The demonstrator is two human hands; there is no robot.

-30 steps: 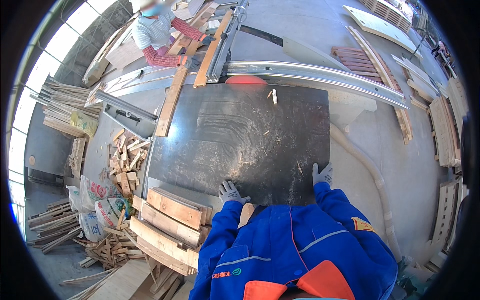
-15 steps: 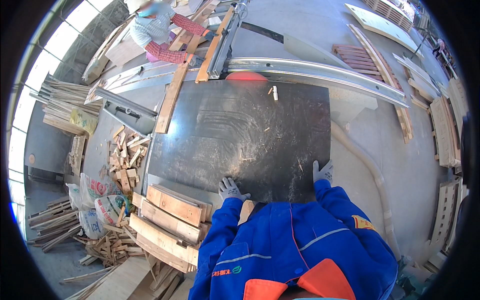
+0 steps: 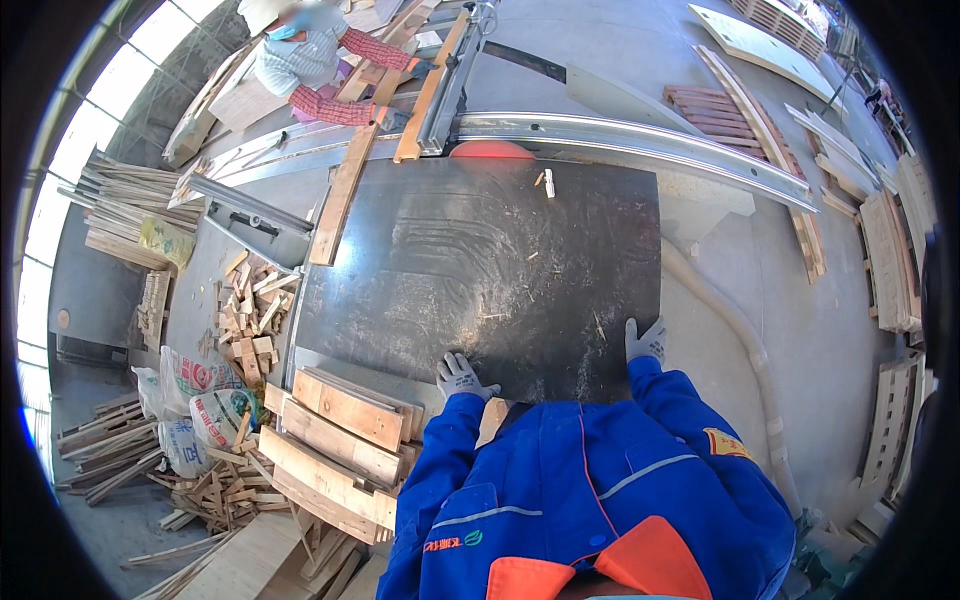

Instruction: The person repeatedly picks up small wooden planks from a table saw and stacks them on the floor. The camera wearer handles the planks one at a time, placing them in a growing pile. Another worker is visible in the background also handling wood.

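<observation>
A black tabletop (image 3: pixel 450 230), dusted with wood shavings, spreads out before me. My left hand (image 3: pixel 463 378), in a grey glove, rests on its near edge with fingers spread and nothing held. At the tabletop's right edge, near the corner, my right hand (image 3: pixel 645 342) is gloved too; its thumb stands apart from the fingers and it holds nothing. A small white piece (image 3: pixel 549 183) and thin wood splinters lie on the far part. A long wooden board (image 3: pixel 345 195) reaches onto the far left corner of the tabletop.
At the far left, a person (image 3: pixel 325 70) has gloved hands at another wooden board (image 3: pixel 433 85). A metal rail (image 3: pixel 640 133) and a red disc-shaped guard (image 3: pixel 492 150) line the far edge. Stacked planks (image 3: pixel 340 440) stand left of me, offcuts (image 3: pixel 250 310) beyond. A hose (image 3: pixel 735 325) runs along the right.
The person across has shifted the board at their hands very slightly to the right. My two hands stay where they were on the tabletop.
</observation>
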